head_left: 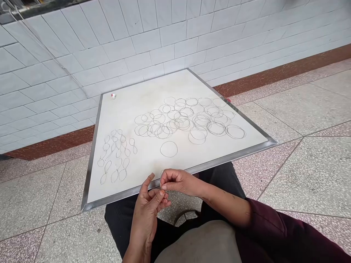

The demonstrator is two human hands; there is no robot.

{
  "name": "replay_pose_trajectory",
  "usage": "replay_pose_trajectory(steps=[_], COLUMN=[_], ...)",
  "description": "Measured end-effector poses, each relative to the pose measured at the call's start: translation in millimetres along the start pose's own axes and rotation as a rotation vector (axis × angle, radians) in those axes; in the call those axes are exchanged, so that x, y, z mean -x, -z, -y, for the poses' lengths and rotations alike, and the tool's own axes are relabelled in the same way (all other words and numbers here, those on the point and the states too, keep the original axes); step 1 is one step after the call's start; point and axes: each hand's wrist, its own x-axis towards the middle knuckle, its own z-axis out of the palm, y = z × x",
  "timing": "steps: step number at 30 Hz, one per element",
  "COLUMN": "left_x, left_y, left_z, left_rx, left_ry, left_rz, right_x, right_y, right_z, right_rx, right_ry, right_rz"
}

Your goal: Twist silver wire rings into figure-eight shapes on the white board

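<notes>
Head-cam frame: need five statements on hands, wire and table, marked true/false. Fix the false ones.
1. The left hand and right hand are close together at the near edge of the white, metal-rimmed table. True.
2. Thin dark wire figure-eights lie on the table's left side. True.
3. The overlapping round loops of thin dark wire lie left of those figure-eights. False: they lie to the right.
4. A single round wire loop lies apart from the overlapping ones, nearer the hands. True.
5. The small white-and-red object sits at the near right corner. False: it sits near the far left corner.
</notes>
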Motion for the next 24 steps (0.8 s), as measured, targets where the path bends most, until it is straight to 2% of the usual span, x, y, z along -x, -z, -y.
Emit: replay_pose_trajectory(steps=[9,18,24], left_x=[-1,-9,-16], left_y=[0.5,3.2,1.8], left_z=[-2,-2,-2], left_rx=[0.131,0.131,0.169], left_ry=[0.050,0.045,0.104], left_rz=[0.027,0.008,0.001], right_x=[2,2,-2], right_y=[-7,-11,-2], right_z=[5,12,2], right_rx=[-0.016,0.164,0.062], right_ry=[0.007,0.024,0.010], right_rz=[-0.013,-0.101,-0.078])
